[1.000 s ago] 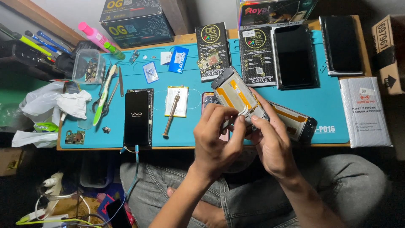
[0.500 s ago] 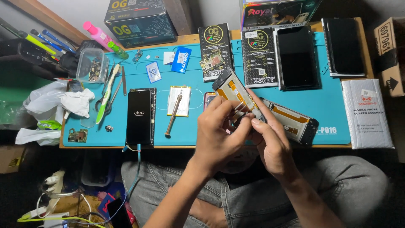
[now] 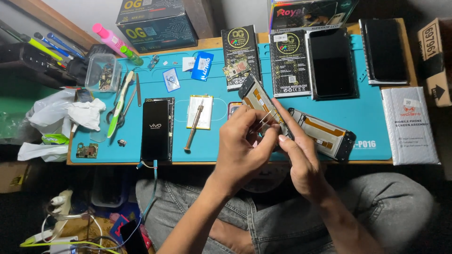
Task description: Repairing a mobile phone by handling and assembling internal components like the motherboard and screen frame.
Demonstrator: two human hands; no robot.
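My left hand [image 3: 239, 146] and right hand [image 3: 297, 157] meet over the front edge of the blue work mat [image 3: 212, 146]. Between them an opened phone [image 3: 255, 98], its back off and orange flex cables showing, is tilted up off the mat. My right hand grips its lower end, with the index finger lying along its side. The fingers of my left hand pinch thin metal tweezers [image 3: 266, 117], and the tips touch the phone's inside. A second opened phone frame [image 3: 325, 136] lies on the mat just right of my hands.
On the mat lie a black phone [image 3: 155, 129] with its cable, a battery [image 3: 199, 112], a screwdriver [image 3: 193, 128], a toothbrush [image 3: 117, 106], a parts tub [image 3: 101, 73], screen boxes [image 3: 289, 63] and two black screens [image 3: 332, 63]. Tissues [image 3: 82, 113] sit at the left and cardboard boxes at the back.
The hands and the tilted phone stay almost where they were. My left hand's fingers have shifted slightly on the tweezers against the phone.
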